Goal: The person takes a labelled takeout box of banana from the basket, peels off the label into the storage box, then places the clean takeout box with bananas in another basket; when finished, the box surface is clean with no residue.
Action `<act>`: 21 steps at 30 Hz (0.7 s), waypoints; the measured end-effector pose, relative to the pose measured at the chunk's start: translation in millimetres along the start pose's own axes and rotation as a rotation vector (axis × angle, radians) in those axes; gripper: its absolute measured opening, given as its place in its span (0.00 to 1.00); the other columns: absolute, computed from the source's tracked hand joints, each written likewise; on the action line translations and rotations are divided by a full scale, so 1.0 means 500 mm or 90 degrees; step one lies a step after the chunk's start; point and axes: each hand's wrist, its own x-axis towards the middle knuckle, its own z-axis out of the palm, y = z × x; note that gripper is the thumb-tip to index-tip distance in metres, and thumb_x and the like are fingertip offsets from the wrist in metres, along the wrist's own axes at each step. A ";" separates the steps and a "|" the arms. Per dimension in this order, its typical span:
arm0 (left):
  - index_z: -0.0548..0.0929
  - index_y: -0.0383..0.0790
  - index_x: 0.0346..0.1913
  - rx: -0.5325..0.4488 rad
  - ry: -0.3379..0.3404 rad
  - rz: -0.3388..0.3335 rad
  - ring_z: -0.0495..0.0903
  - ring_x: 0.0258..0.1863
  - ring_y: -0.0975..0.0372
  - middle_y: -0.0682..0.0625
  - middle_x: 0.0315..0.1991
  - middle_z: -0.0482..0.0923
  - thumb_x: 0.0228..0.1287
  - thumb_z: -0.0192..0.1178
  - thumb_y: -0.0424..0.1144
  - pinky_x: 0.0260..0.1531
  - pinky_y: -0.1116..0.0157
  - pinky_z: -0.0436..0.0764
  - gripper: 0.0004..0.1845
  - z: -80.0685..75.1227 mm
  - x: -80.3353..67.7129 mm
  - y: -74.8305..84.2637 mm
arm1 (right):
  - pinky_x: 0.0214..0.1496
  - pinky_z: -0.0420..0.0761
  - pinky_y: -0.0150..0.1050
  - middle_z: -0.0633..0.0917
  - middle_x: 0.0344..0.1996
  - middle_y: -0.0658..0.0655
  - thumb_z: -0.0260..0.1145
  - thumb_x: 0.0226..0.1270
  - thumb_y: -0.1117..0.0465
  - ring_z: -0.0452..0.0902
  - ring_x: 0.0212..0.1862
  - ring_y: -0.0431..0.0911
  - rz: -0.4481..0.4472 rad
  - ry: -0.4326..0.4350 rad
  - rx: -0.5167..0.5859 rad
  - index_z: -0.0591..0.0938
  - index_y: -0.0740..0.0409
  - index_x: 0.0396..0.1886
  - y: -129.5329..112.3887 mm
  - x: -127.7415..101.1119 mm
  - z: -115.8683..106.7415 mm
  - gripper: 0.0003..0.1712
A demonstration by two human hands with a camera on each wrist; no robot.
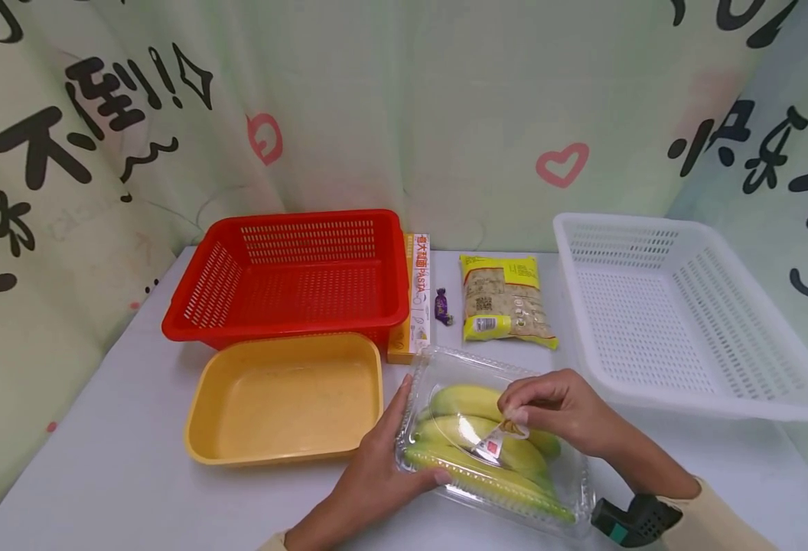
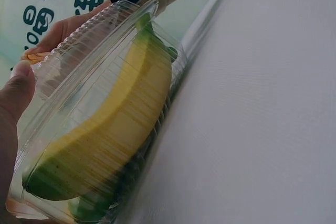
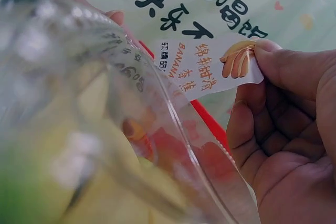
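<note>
A clear plastic clamshell box of yellow-green bananas lies tilted at the table's front. My left hand grips its left side, thumb over the near edge and fingers along the far side. Thumb and forefinger of my right hand pinch one end of a white banana label. That label, printed with a banana bunch and orange lettering, stands up from the lid, its other end against the plastic. In the left wrist view, a banana shows through the box's side wall.
Behind the left hand sit a yellow tray and a red basket. A pasta box, a small purple-wrapped item and a yellow-and-clear food bag lie beyond the clamshell. On the right stands a white basket. A printed curtain hangs behind.
</note>
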 end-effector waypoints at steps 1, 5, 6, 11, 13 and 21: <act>0.44 0.60 0.78 -0.002 -0.001 -0.002 0.49 0.74 0.60 0.62 0.76 0.45 0.46 0.74 0.59 0.66 0.48 0.60 0.61 0.000 0.000 0.000 | 0.45 0.82 0.34 0.86 0.39 0.52 0.58 0.62 0.82 0.80 0.44 0.41 -0.002 0.001 0.008 0.87 0.63 0.37 0.001 0.000 0.000 0.16; 0.44 0.59 0.78 -0.004 0.000 0.003 0.49 0.74 0.60 0.62 0.76 0.45 0.46 0.74 0.59 0.67 0.48 0.59 0.61 0.001 0.000 0.000 | 0.47 0.81 0.34 0.86 0.41 0.52 0.56 0.67 0.80 0.79 0.46 0.41 -0.039 0.005 0.044 0.87 0.61 0.41 0.004 0.000 -0.003 0.17; 0.44 0.59 0.78 -0.002 0.002 0.007 0.49 0.74 0.60 0.61 0.76 0.45 0.46 0.74 0.59 0.67 0.48 0.59 0.62 0.001 -0.001 0.000 | 0.49 0.80 0.33 0.86 0.41 0.51 0.55 0.69 0.78 0.79 0.47 0.41 -0.044 0.018 0.069 0.87 0.60 0.41 0.005 0.000 -0.005 0.17; 0.44 0.59 0.78 0.005 0.009 0.021 0.50 0.73 0.60 0.59 0.76 0.47 0.45 0.74 0.61 0.67 0.48 0.60 0.62 0.002 -0.002 -0.003 | 0.57 0.74 0.33 0.86 0.40 0.51 0.49 0.73 0.78 0.77 0.51 0.43 -0.093 0.079 0.158 0.85 0.60 0.45 0.012 -0.005 -0.017 0.20; 0.45 0.58 0.78 0.004 0.013 0.028 0.51 0.73 0.60 0.58 0.76 0.48 0.45 0.74 0.61 0.67 0.48 0.60 0.62 0.002 -0.002 -0.003 | 0.56 0.75 0.33 0.86 0.41 0.51 0.50 0.72 0.78 0.77 0.51 0.43 -0.087 0.089 0.144 0.85 0.61 0.46 0.013 -0.005 -0.017 0.19; 0.44 0.58 0.78 -0.010 0.010 0.017 0.50 0.73 0.60 0.60 0.76 0.46 0.46 0.74 0.59 0.67 0.48 0.60 0.62 -0.002 -0.005 0.000 | 0.54 0.78 0.34 0.86 0.40 0.52 0.51 0.70 0.80 0.79 0.50 0.45 -0.042 0.109 0.093 0.86 0.60 0.45 0.007 0.002 -0.011 0.20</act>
